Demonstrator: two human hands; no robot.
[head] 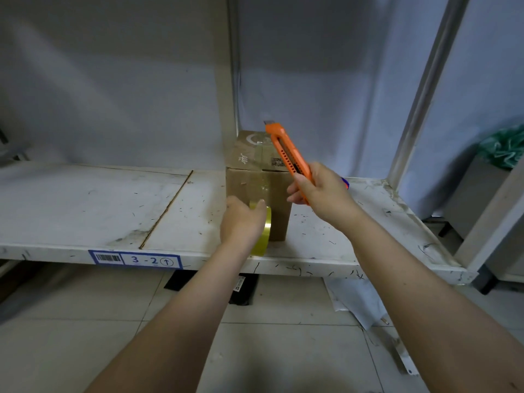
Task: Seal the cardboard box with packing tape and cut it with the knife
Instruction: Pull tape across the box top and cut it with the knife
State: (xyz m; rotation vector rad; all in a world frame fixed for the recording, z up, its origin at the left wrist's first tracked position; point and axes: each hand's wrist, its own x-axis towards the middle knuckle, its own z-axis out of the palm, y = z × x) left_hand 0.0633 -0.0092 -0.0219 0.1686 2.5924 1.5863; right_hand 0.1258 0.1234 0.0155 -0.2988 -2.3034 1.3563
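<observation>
Clearly seen from the head camera: cardboard box standing on the white shelf board, back against the upright post, front face turned to the person. Clear tape strip already running over the top and down the front face. Left hand closed around the yellowish tape roll, held low against the box's front face near its bottom edge, close to the shelf lip. Right hand wrapped tight on the orange knife, raised just right of the box, handle slanting up and away, short blade tip out at the far end, pointing above the box top.

Judged from this: taping done or nearly so, cutting not yet begun. Cut point lying between roll and box face, below and to the left of the knife hand; tape's long axis vertical down the face, so blade to come down and cross it sideways. Right hand nearer to that stretch than anything else, yet with the blade aimed the wrong way for now. Free room plentiful to the left on the shelf and in front over the floor; tight at the back by the post, and tight around the left fingers, a risk for the blade.
</observation>
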